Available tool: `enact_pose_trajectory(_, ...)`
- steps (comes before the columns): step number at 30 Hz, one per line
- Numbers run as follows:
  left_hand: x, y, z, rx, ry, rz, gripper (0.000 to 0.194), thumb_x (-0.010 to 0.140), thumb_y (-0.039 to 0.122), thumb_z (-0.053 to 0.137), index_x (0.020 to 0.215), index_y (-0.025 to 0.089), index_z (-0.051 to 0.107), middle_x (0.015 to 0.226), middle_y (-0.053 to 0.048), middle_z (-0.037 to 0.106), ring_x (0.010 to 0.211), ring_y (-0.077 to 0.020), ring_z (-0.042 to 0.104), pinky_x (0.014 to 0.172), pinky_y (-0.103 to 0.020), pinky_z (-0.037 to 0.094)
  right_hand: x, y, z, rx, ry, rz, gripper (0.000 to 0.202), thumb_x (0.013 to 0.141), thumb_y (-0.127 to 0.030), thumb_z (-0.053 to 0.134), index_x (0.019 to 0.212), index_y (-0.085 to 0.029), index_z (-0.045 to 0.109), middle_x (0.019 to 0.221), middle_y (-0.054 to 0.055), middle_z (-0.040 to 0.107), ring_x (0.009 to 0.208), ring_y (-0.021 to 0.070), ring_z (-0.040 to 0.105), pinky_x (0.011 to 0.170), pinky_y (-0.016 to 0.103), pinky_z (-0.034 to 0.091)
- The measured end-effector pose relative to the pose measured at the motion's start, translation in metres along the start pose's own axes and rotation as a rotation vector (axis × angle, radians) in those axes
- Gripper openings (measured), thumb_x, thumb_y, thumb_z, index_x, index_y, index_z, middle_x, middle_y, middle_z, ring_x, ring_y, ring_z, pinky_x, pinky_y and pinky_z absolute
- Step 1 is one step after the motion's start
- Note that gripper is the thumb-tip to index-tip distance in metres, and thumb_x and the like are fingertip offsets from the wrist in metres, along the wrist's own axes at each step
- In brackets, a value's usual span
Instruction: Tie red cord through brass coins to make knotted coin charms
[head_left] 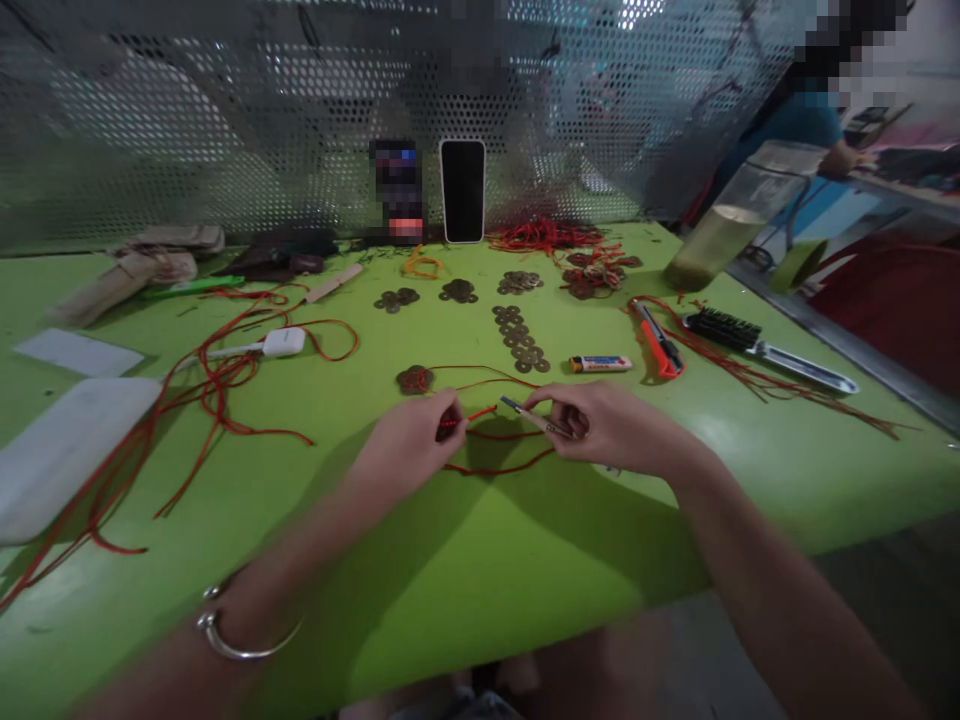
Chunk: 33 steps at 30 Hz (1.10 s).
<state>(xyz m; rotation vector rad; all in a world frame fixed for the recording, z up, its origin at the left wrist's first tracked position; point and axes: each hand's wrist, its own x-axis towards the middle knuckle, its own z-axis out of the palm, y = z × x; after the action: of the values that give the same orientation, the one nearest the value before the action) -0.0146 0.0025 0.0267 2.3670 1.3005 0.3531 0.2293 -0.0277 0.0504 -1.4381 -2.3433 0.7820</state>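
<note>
Between the pinched fingers of my left hand (420, 435) is a red cord (481, 413), its short end pointing right. My right hand (600, 425) is closed on a slim metal tool (517, 405) with a flat grey tip; its exact kind is hard to make out. The tip is close to the cord's end, with a small gap between them. More red cord loops across the table between both hands. Just beyond my left hand lies a cluster of old round coins (414, 378) with red cord at it.
On the green table (480, 560) are coin piles (521, 282), a coin row (517, 335), a lighter (600, 364), an orange cutter (660, 345), a brush (724, 328) and red cords (217, 390). A phone (463, 190) leans at the back. A jar (720, 235) and another person (802, 125) are right.
</note>
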Motion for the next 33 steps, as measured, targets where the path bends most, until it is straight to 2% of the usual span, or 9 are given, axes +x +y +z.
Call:
enact_pose_trajectory(8, -0.0003, 0.0004, 0.0001, -0.007, 0.004, 0.008, 0.008, 0.082, 0.023, 0.05, 0.077, 0.018, 0.054, 0.071, -0.002, 0.064, 0.06, -0.0158, 0.057, 0.054, -0.026, 0.041, 0.0029, -0.0017, 0.0017, 0.067, -0.036, 0.002, 0.029, 0.072, -0.016, 0.057, 0.1, -0.023, 0.063, 0.064, -0.003, 0.062, 0.054, 0.0122, 0.053, 0.053, 0.023, 0.033)
enact_pose_trajectory(24, -0.0005, 0.0013, 0.0, -0.057, 0.03, 0.003, 0.008, 0.081, 0.023, 0.052, 0.077, 0.018, 0.055, 0.069, -0.002, 0.064, 0.058, -0.0149, 0.058, 0.053, -0.025, 0.04, 0.0022, -0.0028, -0.0002, 0.08, -0.05, 0.001, 0.027, 0.077, -0.018, 0.054, 0.103, -0.021, 0.061, 0.069, -0.001, 0.065, 0.057, 0.0128, 0.056, 0.054, 0.023, 0.038)
enact_pose_trajectory(33, 0.001, -0.0013, 0.0019, -0.067, 0.055, 0.036, 0.009, 0.081, 0.024, 0.052, 0.077, 0.018, 0.056, 0.069, -0.003, 0.065, 0.058, -0.015, 0.059, 0.053, -0.025, 0.043, 0.0022, -0.0017, 0.0003, 0.072, -0.074, 0.029, 0.028, 0.074, -0.017, 0.055, 0.1, -0.022, 0.063, 0.066, -0.001, 0.064, 0.055, 0.0129, 0.055, 0.052, 0.023, 0.037)
